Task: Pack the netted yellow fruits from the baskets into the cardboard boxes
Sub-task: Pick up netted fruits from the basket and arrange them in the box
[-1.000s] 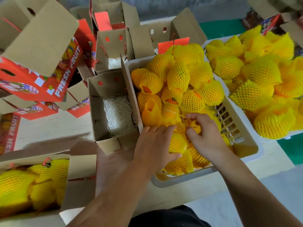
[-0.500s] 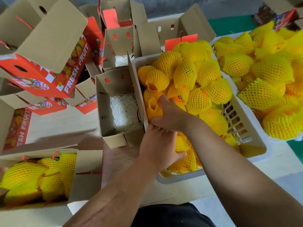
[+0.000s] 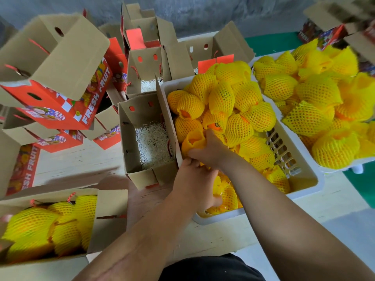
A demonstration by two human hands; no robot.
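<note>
A white basket point(image 3: 304, 180) at centre holds several yellow netted fruits point(image 3: 239, 110). My right hand point(image 3: 209, 151) reaches across to the basket's left side and grips a netted fruit point(image 3: 192, 141) there. My left hand point(image 3: 194, 185) is in the basket's near corner, fingers curled round another netted fruit point(image 3: 228, 196). Just left of the basket stands an open cardboard box point(image 3: 142, 118) with white shredded paper point(image 3: 152, 145) on its floor and no fruit in it.
A second white basket point(image 3: 328, 170) heaped with netted fruits sits at the right. A box point(image 3: 109, 216) filled with netted fruits lies at lower left. Several open red "FRESH FRUIT" boxes point(image 3: 60, 98) crowd the back and left of the table.
My right hand moved from the near middle of the basket across to its left side and took hold of a fruit there. My left hand stayed low in the near corner.
</note>
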